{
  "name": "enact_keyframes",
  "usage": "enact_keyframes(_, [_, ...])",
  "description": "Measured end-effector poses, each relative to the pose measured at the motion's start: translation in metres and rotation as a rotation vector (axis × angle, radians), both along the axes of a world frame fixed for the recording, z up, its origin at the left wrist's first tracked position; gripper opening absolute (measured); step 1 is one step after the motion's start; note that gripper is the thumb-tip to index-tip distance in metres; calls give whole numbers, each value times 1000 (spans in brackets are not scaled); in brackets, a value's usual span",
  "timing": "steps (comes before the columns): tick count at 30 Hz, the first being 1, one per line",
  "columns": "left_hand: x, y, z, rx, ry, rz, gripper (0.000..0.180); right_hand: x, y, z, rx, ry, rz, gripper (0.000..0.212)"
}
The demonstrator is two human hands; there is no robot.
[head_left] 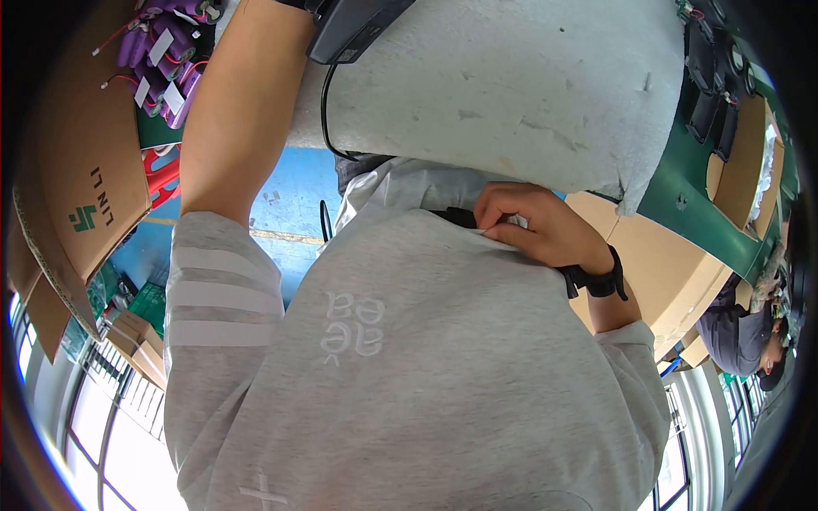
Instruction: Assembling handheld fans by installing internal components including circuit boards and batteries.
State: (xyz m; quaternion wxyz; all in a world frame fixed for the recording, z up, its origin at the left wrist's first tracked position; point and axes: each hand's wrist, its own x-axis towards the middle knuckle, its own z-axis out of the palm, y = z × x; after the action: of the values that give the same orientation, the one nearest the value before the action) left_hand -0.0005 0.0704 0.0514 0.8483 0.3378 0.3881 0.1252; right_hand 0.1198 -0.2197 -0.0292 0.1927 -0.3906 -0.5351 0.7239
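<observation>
One grip is visible: the right grip (pixel 524 226), thumb and bent forefinger pinched narrow on the hem of a shirt (pixel 443 341). The shirt, worn on the torso, spans the lower middle of the view. It is pale grey and finely flecked — three lighter bands ring its left sleeve, pale raised lettering marks the chest, and a small cross shows near the lower edge. Its fabric is drawn toward the pinch; a dark patch shows beside the fingertips, its nature unclear. A black wristband (pixel 596 277) circles the right wrist. The left forearm (pixel 239 111) reaches past the upper edge, so the state of the left grip cannot be told. Beside that forearm, a black device (pixel 362 30) trails a cord (pixel 325 111). Ahead lies a pale, scuffed mat (pixel 511 77) on a green surface (pixel 660 192). Silvery cloth (pixel 409 181) shows between mat and hem. Upper left: purple packs (pixel 134 49) with white labels and red wires, near a carton (pixel 119 170). Right: black parts (pixel 703 111) and an open box (pixel 724 179) — beyond them, a co-worker (pixel 737 336).
</observation>
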Motion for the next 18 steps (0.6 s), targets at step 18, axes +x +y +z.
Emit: enact_keyframes(18, [-9,-13,-57,694,-148,54,28,99,60,124,477,-705,-713,38])
